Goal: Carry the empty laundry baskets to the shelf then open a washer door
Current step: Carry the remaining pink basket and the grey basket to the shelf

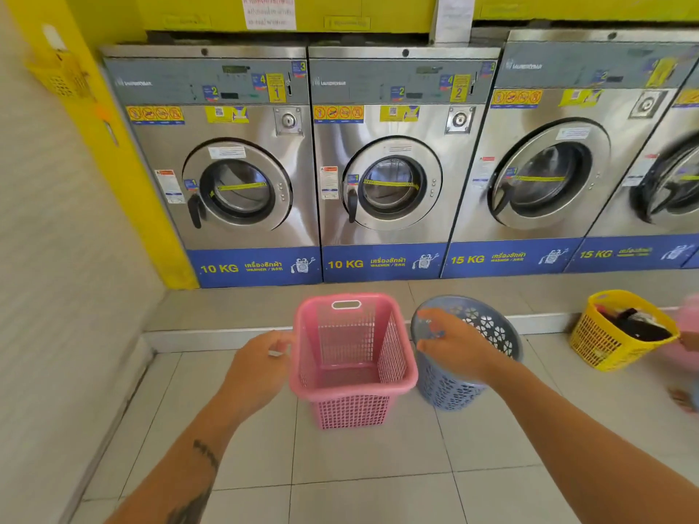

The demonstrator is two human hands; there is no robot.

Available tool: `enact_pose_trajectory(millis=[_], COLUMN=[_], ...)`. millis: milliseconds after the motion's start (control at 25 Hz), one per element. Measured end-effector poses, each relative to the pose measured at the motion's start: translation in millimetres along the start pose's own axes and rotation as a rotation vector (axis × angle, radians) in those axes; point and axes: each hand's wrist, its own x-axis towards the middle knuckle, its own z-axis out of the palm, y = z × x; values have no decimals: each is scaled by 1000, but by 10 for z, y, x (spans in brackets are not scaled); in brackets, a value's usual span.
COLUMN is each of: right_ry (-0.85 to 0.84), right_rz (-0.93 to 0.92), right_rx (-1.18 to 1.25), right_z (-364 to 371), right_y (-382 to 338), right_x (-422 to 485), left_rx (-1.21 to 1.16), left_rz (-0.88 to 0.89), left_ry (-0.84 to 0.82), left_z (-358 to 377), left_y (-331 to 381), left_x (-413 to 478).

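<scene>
Laundromat floor, near centre: empty pink basket (351, 357) and blue basket (491, 329) side by side on the tiles before a row of washers (242, 164) | left hand (261, 366) curled at the pink basket's left rim, grip unclear | right hand (454, 346) spread, unclenched, over the blue basket's near rim | yellow basket (605, 334) of clothes, right.

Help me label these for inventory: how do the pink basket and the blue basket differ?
The pink basket is rectangular; the blue basket is round. The pink basket's walls are a fine square grid, the blue basket's have larger petal-shaped cutouts. The pink basket shows a slot handle in its far rim; none shows on the blue basket. Both stand upright side by side on the tiled floor, nothing visible inside.
</scene>
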Motion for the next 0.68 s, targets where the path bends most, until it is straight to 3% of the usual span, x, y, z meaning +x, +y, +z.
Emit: enact_pose_trajectory(millis=[280, 680], right_ry=[5, -27], right_rz=[146, 483], right_rx=[51, 66], right_z=[111, 1121], right_y=[328, 1322], right_x=[1661, 3680], left_rx=[61, 270], left_rz=[-58, -117], left_ry=[-36, -287], left_z=[375, 1331], left_y=[-229, -1648], left_x=[1578, 4032])
